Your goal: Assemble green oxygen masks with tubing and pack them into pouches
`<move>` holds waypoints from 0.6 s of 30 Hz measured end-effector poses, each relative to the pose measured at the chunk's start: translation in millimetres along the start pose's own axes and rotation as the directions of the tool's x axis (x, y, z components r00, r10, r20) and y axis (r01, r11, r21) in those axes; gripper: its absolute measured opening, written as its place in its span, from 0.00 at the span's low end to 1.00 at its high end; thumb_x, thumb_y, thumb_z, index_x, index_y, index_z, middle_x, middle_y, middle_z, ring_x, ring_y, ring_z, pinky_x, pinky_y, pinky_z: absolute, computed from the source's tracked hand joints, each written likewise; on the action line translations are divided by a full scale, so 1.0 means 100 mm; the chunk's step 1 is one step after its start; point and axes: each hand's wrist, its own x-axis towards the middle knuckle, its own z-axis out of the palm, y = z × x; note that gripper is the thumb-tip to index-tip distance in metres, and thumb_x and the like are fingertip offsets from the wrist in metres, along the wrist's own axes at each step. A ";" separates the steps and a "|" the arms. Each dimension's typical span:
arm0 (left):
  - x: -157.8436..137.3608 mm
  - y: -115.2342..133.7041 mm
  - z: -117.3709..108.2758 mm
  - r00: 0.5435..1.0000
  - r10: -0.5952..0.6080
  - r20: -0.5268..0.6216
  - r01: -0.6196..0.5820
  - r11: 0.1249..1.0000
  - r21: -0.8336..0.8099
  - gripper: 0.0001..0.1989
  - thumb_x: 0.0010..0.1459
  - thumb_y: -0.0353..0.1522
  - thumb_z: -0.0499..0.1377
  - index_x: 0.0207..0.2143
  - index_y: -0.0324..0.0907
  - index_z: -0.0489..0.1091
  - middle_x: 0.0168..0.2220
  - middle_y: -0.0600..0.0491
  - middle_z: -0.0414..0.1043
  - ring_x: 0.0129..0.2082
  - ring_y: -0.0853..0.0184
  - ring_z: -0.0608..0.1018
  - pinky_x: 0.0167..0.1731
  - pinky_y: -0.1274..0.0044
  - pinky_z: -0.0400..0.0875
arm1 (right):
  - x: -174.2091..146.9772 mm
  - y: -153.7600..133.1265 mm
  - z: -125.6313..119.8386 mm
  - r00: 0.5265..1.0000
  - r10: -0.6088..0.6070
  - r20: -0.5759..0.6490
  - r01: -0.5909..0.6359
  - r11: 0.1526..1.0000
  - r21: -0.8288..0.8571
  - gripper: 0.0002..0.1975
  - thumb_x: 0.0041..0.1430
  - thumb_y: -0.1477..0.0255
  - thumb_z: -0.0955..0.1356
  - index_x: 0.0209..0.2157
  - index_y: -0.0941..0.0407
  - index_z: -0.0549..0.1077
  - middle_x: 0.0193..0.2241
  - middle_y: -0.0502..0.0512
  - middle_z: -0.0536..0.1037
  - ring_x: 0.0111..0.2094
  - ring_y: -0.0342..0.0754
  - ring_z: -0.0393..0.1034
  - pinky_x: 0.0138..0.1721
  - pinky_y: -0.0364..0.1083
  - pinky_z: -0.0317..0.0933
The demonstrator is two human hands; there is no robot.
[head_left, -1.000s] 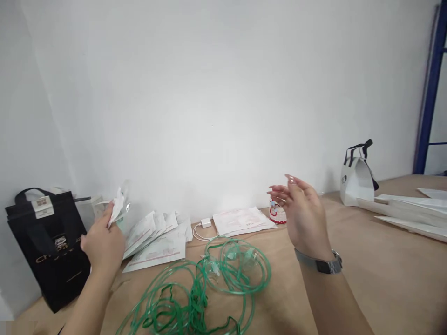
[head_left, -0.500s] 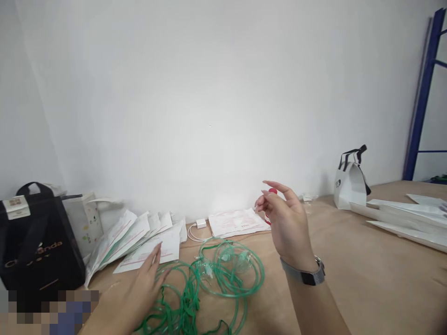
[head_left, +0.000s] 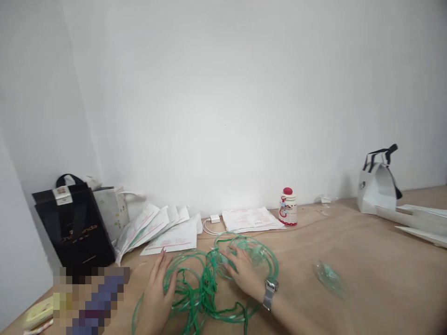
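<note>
A heap of green tubing [head_left: 204, 298] with green straps lies on the table in front of me. Coiled at its far side is more clear green tubing with a transparent mask [head_left: 258, 253]. My left hand [head_left: 159, 288] rests along the heap's left side, fingers extended and touching the loops. Over the far coil, my right hand [head_left: 244, 274] lies with its fingers spread; its fingertips partly cover a clear plastic piece there. Both hands appear to hold nothing. Off to the right is a blurred, clear greenish plastic piece [head_left: 328, 277].
White printed packets [head_left: 174, 237] fan out at the left beside a black bag [head_left: 75, 228]. Against the wall are a white charger [head_left: 214, 218], a flat packet [head_left: 251, 219] and a red-topped bottle [head_left: 288, 209]. A white bag [head_left: 377, 190] and long packets [head_left: 415, 221] sit right.
My right hand has come down from the air onto the coiled tubing, uncovering the bottle. A clear greenish piece now appears at the right. The view has turned left.
</note>
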 end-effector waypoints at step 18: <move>-0.01 0.55 0.18 0.898 -0.182 0.401 0.423 0.609 -0.671 0.19 0.46 0.42 0.59 0.38 0.40 0.72 0.44 0.43 0.73 0.44 0.57 0.74 0.46 0.66 0.67 | 0.06 -0.11 0.02 0.977 -0.005 -0.212 0.020 0.997 0.071 0.21 0.58 0.73 0.58 0.54 0.55 0.56 0.51 0.59 0.65 0.51 0.50 0.59 0.49 0.49 0.56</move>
